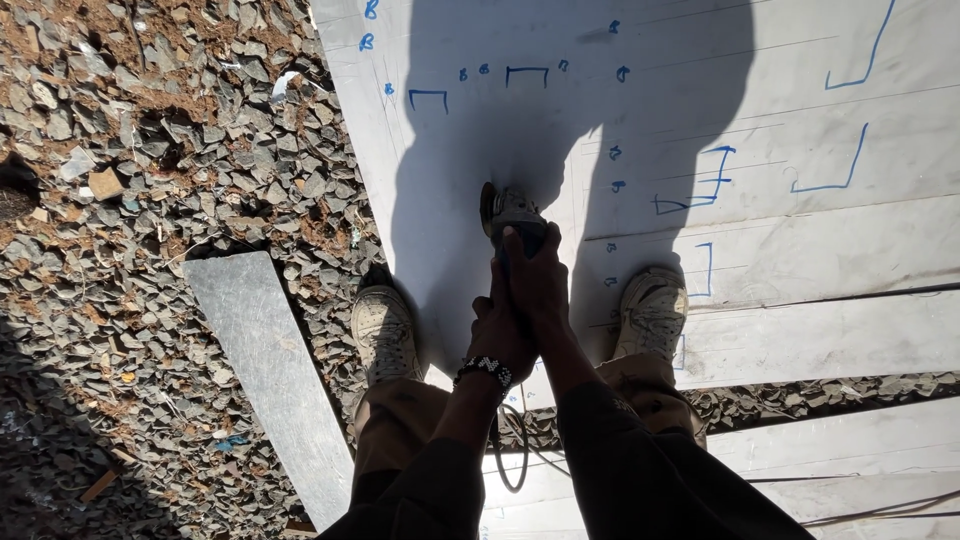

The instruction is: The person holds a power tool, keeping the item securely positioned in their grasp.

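Sunlight fell hard on a wide pale sheet (800, 250) lying on the ground, marked with blue bracket shapes and small blue marks, and the person's shadow lay across its middle. Both hands were closed around a grinder (510, 215) held low between the feet. The grinder looked dark and dusty, with a greyish guard at its far end, and its head sat at or just above the sheet, inside the shadow; whether it touched the surface could not be told. The right hand (538, 280) gripped the body of the tool from the near side, one finger stretched forward along the top. The left hand (497, 335) wrapped around just behind and below it, with a black-and-white beaded bracelet (487, 370) at the wrist. A dark cord (510, 455) looped down between the knees. Two worn, dust-coloured shoes (383, 330) stood on the near edge of the sheet, one on each side of the tool. To the left lay grey gravel (150, 150), and on it a long grey slab (270, 370) running near to far.
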